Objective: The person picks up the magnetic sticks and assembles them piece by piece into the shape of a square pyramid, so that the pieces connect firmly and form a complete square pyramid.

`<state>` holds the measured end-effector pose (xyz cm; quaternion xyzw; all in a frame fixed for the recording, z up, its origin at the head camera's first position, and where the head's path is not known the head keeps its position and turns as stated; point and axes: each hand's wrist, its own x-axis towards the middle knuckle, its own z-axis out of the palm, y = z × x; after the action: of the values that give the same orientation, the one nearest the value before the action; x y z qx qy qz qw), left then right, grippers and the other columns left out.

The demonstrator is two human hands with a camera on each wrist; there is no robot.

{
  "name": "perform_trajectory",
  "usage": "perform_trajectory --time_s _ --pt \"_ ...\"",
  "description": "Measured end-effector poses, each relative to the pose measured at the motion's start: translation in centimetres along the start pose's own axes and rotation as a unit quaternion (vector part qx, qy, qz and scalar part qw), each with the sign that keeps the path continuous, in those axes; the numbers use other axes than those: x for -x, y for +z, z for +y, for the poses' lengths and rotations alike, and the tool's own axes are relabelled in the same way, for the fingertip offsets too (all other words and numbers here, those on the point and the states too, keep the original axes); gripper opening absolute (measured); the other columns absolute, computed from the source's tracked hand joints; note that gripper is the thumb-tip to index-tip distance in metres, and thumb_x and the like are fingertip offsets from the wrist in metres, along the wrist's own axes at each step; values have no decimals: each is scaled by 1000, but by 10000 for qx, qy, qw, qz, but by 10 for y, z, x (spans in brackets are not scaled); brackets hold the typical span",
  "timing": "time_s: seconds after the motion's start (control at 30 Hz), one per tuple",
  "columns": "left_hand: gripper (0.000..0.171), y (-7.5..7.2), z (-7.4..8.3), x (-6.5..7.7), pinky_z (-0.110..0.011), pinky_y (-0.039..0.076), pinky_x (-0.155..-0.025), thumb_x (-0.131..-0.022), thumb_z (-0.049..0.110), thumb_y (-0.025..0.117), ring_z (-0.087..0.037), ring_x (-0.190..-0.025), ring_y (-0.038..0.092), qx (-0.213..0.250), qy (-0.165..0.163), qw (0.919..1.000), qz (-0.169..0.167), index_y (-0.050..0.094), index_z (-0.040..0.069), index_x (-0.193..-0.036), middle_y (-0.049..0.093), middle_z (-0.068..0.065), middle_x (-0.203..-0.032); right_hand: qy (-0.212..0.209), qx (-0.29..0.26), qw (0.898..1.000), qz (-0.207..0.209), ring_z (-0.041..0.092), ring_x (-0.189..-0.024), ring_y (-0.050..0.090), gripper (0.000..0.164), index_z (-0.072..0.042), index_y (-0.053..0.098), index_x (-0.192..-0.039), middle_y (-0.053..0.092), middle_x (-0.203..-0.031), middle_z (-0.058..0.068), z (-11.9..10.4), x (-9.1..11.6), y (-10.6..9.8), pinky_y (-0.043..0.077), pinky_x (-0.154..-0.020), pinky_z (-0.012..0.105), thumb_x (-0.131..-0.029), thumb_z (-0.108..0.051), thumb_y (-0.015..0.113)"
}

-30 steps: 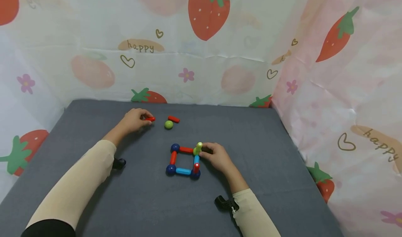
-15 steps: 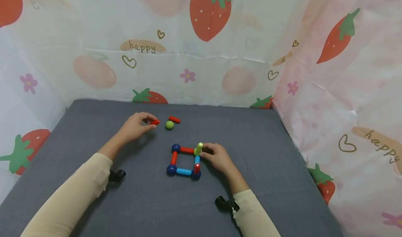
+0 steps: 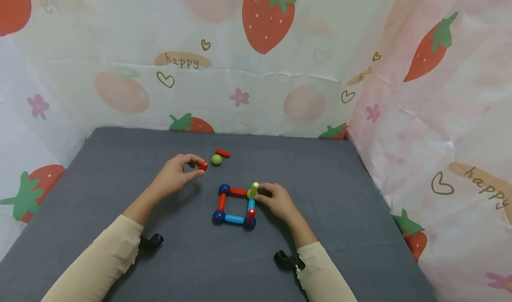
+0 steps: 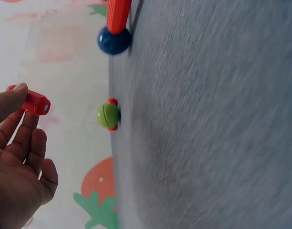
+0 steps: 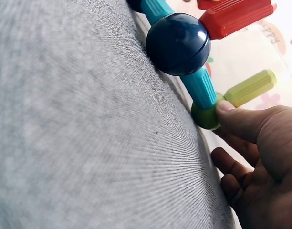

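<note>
My left hand (image 3: pixel 178 174) pinches a red magnetic rod (image 4: pixel 36 103) between thumb and fingertips, raised over the cloth. Right of centre in the head view lies a square of magnetic rods and balls, with dark blue balls (image 3: pixel 218 216) at three corners and a green ball (image 5: pixel 203 117) at the far right one. Red rods (image 3: pixel 238 192) and light blue rods (image 3: pixel 234 219) form its sides. A green rod (image 5: pixel 251 88) stands up from the green ball, and a red rod (image 5: pixel 237 18) from the near right blue ball. My right hand (image 3: pixel 278 200) grips the green ball, thumb against it.
A loose green ball (image 3: pixel 216 160) and a loose red rod (image 3: pixel 222 153) lie beyond the square. Grey cloth (image 3: pixel 328 191) covers the table. A strawberry-print curtain (image 3: pixel 256 93) hangs behind and at the sides.
My left hand has come nearer and slightly right with the red rod, from the far left toward the square. The right hand and the square have stayed in place.
</note>
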<state>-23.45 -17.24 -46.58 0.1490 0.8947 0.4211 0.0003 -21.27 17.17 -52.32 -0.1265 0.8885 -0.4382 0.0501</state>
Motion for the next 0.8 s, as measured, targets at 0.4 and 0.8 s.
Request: perform_trajectory --time_s 0.4,0.8 --pt "25 19 14 28 -44 42 -91 -94 33 77 -32 -111 54 498 243 9984 -128 70 23 -115 63 -5 -112 142 13 9999 41 19 -108 60 28 -17 75 -121 72 -113 -2 -1 -1 1 50 -97 44 -94 -24 76" --pt "20 27 27 39 -55 45 -93 -92 26 79 -33 -105 55 409 679 9951 -585 71 24 -110 62 -10 -109 93 19 10000 17 19 -109 61 29 -18 75 -122 73 -114 -2 -1 0 0 50 -97 44 -94 -26 76"
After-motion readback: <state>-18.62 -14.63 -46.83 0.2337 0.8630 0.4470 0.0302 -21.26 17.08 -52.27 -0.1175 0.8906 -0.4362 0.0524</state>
